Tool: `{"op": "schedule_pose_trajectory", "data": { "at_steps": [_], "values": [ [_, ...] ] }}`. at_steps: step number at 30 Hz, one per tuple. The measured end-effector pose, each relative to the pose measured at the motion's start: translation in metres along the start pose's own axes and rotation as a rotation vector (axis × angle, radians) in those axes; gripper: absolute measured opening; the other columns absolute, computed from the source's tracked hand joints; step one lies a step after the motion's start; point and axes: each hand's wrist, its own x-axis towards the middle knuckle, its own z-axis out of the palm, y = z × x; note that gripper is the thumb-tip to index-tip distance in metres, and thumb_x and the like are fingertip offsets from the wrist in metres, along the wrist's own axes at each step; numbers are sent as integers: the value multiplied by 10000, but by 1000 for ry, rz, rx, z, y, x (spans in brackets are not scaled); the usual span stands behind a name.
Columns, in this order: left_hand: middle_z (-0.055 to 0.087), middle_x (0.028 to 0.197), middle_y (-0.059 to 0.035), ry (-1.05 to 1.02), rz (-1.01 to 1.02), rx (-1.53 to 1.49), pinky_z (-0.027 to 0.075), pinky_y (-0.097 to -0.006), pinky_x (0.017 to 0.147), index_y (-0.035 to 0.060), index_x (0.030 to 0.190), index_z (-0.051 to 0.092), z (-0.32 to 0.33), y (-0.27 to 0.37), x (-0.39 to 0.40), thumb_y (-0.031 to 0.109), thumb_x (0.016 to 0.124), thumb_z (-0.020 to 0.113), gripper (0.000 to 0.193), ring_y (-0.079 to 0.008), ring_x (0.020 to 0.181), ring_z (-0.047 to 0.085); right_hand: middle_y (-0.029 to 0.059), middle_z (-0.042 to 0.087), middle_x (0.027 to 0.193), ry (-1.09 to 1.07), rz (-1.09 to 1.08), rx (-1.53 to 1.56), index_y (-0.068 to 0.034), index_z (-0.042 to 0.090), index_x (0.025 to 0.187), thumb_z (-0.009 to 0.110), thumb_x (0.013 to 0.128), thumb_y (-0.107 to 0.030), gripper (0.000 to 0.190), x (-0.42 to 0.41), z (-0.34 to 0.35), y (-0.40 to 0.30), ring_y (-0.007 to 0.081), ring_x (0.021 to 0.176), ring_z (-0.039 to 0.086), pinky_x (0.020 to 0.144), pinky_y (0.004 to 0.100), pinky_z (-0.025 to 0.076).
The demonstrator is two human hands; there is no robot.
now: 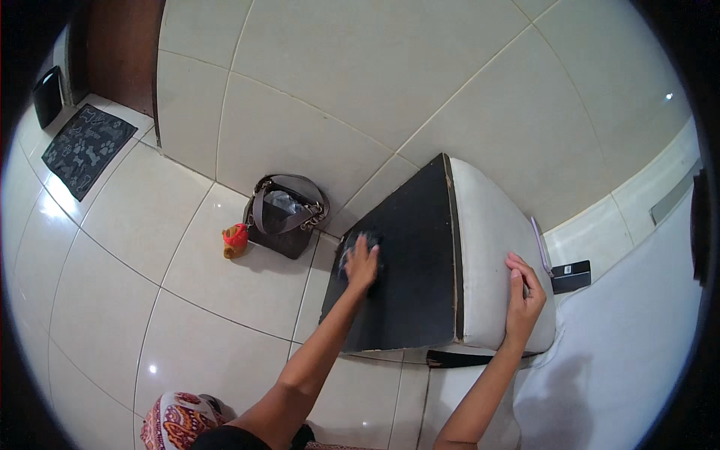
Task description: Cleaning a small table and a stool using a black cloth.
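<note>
My left hand [361, 263] lies with spread fingers on the black side panel [419, 253] of a padded stool or bench, towards its far left edge. Under and around those fingers is something dark and blurred, perhaps a cloth or wet film; which one I cannot tell. My right hand [524, 298] rests on the white cushioned top [484, 242], its fingers loosely curled, and no object shows in it. Worn, chipped edging runs between the black panel and the cushion.
A dark handbag [279, 236] stands against the tiled wall, beside a small brown and red plush toy [235, 242]. A phone-like black box [571, 277] lies beyond the cushion, near white fabric [607, 349]. A paw-print mat [89, 151] lies by the brown door [121, 56].
</note>
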Motion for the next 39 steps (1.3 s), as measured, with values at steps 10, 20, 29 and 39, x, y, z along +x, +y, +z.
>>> {"op": "schedule_pose_trajectory", "data": {
  "at_steps": [10,20,29,39],
  "values": [
    [223,1522,-96,-180,935,-302,44,-471,1131,90,1437,303,-39,152,-46,322,941,413,558,-349,1417,98,162,646,1096,-19,51,-30,40,660,970,496,888,-51,205,0,1,-2,242,1074,580,965,342,406],
    [207,1528,-90,-173,740,-330,39,-443,1136,100,1442,288,-10,73,78,371,955,401,568,-335,1418,77,172,645,1109,-27,55,-137,36,655,1010,470,890,-69,244,0,2,-4,266,1088,582,987,372,397],
    [253,1510,-69,-77,-17,-172,131,-473,1117,174,1462,238,20,-139,69,407,947,396,587,-323,1384,214,171,647,1108,-29,42,-153,23,660,1020,455,885,-117,283,0,2,-1,275,1088,582,989,383,400],
    [259,1508,-77,-84,292,-200,126,-428,1129,149,1457,253,15,-94,83,345,949,405,565,-320,1390,206,169,651,1102,-21,38,-160,10,667,1016,457,887,-148,292,0,3,-3,277,1079,587,984,394,406]
  ]
}}
